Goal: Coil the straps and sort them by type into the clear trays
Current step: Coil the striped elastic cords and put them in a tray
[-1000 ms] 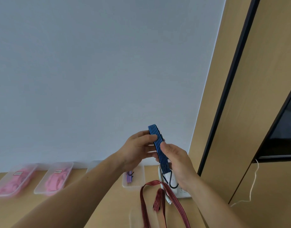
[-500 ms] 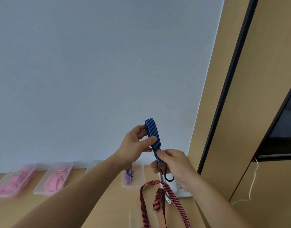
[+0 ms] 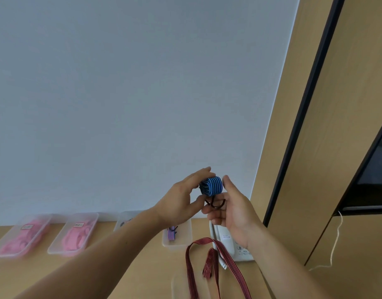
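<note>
Keeping soft pink straps (image 3: 23, 236) in two shallow clear plastic trays (image 3: 11, 254) far left, small labels (image 3: 26, 227) too blurred for reading. Pinching, in the left hand (image 3: 177, 201), the ribbed blue-and-black striped strap (image 3: 211, 186), wound into a tight round coil, above the tan tabletop (image 3: 151, 281). Closing the right hand (image 3: 231, 210) on the coil's right side, thumb touching, fingers curling under the dangling black wire hook (image 3: 216, 207). Showing, lower down, a flat red-and-black striped strap (image 3: 204, 240) lying partly over a white plastic device (image 3: 241, 254).
</note>
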`<state>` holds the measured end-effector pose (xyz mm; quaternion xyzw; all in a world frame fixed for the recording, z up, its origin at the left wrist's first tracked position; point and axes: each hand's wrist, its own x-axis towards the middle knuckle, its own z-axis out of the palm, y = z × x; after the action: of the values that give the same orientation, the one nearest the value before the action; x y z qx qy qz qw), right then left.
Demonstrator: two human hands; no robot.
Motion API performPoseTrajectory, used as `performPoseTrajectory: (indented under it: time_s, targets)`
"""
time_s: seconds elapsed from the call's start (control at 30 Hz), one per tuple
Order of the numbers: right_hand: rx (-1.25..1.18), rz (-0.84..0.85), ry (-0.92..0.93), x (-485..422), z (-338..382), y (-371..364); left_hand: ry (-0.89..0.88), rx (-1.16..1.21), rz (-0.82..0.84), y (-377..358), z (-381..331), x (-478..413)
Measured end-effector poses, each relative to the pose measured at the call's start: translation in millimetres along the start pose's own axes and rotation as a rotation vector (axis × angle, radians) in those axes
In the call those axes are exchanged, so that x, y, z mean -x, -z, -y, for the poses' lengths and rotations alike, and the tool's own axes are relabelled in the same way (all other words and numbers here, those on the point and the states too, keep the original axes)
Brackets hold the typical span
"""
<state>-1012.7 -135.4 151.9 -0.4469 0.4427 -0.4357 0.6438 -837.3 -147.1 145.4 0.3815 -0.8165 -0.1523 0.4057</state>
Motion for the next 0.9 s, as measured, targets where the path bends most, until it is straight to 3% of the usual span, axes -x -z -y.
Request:
performPoseTrajectory:
  time_s: [0.1, 0.17, 0.27, 0.43, 0.53, 0.63, 0.73, 0.9]
  targets:
    - [-0.006, -0.046, 0.056, -2, 2, 5, 0.010, 0.032, 0.091, 2, -3, 4]
    - [0.006, -0.061, 0.089, -2, 2, 7, 0.114, 0.199, 0.101, 2, -9, 4]
    - [0.141, -0.157, 0.184, -2, 0, 6, 0.318, 0.626, 0.004, 2, -17, -2]
    - [0.463, -0.310, 0.388, -6, -3, 6, 0.435, 0.696, -0.160, -6, -17, -11]
    - [0.694, -0.306, 0.498, -7, -7, 10, 0.567, 0.770, -0.241, -14, -16, -19]
    - [0.895, -0.288, 0.587, -8, -14, 14, 0.635, 0.839, -0.141, -20, -15, -22]
    - [1.027, -0.275, 0.642, -12, -21, 19, 0.666, 0.897, -0.150, -28, -10, -21]
    - [0.884, -0.140, 0.590, -15, -24, 34, 0.729, 1.030, -0.191, -41, -1, -15]
